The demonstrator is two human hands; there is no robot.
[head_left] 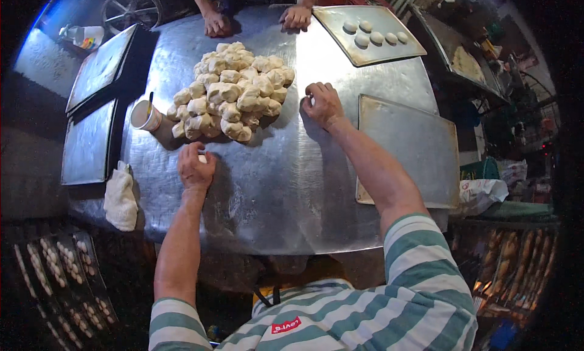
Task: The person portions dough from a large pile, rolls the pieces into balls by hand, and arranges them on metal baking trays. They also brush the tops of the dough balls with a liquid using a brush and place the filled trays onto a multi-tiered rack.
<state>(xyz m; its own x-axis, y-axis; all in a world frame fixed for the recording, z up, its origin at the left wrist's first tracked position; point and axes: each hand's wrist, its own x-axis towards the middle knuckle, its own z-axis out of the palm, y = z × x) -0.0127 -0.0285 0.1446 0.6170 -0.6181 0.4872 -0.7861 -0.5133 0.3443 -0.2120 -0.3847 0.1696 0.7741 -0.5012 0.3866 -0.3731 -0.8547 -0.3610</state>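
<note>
A heap of pale, roughly cut dough pieces (231, 95) covers the middle of a metal table (274, 199). Just below the heap's near left edge, my left hand (196, 167) is cupped over a small dough ball (202, 159), its fingers curled round it against the table. To the right of the heap, my right hand (325, 104) curls over another dough ball (312, 100), mostly hidden under the fingers. Several smooth dough balls (376, 37) sit on a baking tray (340, 25) at the far right.
Another person's two hands (217, 24) rest at the far edge. A second baking tray (407, 150) lies near right. Trays (100, 68) stand along the left edge, by a white tub with a handle (146, 116) and a white cloth (120, 199). Racks of dough (67, 259) stand lower left.
</note>
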